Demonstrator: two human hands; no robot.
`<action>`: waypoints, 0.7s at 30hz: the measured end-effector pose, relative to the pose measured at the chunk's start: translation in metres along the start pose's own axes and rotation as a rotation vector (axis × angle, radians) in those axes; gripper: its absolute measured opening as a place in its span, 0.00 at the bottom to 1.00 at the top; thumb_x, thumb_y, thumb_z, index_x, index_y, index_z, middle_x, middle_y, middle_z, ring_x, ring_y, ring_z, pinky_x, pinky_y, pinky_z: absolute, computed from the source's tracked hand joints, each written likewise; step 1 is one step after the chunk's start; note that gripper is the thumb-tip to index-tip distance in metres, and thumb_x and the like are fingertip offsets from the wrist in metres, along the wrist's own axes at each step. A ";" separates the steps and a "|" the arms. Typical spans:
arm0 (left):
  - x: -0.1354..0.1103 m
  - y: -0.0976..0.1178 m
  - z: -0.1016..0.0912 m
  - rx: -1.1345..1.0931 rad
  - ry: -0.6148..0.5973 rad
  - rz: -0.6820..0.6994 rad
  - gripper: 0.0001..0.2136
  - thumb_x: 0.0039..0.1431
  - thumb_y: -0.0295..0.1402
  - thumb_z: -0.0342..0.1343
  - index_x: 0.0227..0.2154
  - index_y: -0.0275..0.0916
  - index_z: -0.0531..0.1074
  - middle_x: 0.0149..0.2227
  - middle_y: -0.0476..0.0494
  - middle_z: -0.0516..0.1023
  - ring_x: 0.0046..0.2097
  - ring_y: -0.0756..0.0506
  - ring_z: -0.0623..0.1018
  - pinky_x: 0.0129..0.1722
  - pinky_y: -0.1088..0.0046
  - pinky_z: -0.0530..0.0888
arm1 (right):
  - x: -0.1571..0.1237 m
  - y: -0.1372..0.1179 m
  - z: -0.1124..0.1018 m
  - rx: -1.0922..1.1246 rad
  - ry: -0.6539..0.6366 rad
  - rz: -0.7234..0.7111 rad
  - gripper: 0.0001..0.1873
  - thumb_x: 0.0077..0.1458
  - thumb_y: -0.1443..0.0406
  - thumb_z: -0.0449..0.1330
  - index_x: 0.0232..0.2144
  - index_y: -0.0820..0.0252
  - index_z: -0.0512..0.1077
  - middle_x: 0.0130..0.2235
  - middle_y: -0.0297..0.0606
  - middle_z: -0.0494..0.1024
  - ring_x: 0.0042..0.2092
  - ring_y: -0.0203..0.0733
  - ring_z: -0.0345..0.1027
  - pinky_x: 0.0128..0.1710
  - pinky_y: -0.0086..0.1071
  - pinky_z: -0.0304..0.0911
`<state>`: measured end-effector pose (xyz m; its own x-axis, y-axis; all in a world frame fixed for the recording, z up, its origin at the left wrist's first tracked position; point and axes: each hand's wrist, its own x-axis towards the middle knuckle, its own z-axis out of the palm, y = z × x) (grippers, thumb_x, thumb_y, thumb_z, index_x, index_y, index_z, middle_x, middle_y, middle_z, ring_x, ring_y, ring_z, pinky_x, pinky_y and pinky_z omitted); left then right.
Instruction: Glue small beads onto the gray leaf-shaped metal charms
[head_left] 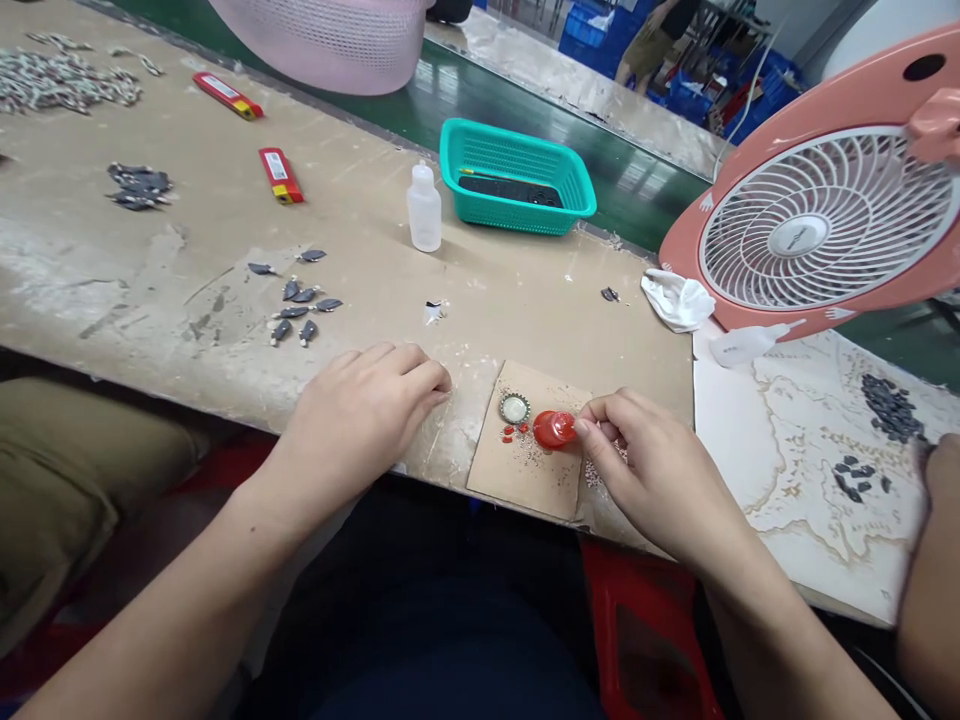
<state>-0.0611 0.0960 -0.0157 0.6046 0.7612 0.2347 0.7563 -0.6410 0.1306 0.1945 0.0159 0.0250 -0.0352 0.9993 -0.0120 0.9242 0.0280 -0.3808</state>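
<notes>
The right hand (652,470) pinches the edge of a red plastic piece (554,430) lying on a cardboard sheet (517,480) just beside a bottle cap (514,408), while the left hand (367,420) rests loosely curled and empty on the table (112,300).

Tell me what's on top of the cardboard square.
The cardboard square holds a crimped bottle cap, a glossy red blob and small red bits. The right hand covers the square's right edge, hiding anything there.
</notes>
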 end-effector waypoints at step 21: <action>-0.031 0.033 -0.010 -1.516 0.109 -0.458 0.03 0.60 0.30 0.64 0.36 0.45 0.79 0.33 0.54 0.79 0.34 0.56 0.77 0.35 0.90 0.74 | -0.019 -0.003 -0.001 0.834 -0.061 0.182 0.14 0.63 0.54 0.59 0.30 0.56 0.70 0.28 0.30 0.65 0.32 0.35 0.57 0.32 0.30 0.53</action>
<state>-0.0573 0.0506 -0.0092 0.3346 0.9417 -0.0361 -0.1191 0.0802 0.9896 0.1928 -0.0028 0.0276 0.0442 0.9828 -0.1795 0.3361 -0.1839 -0.9237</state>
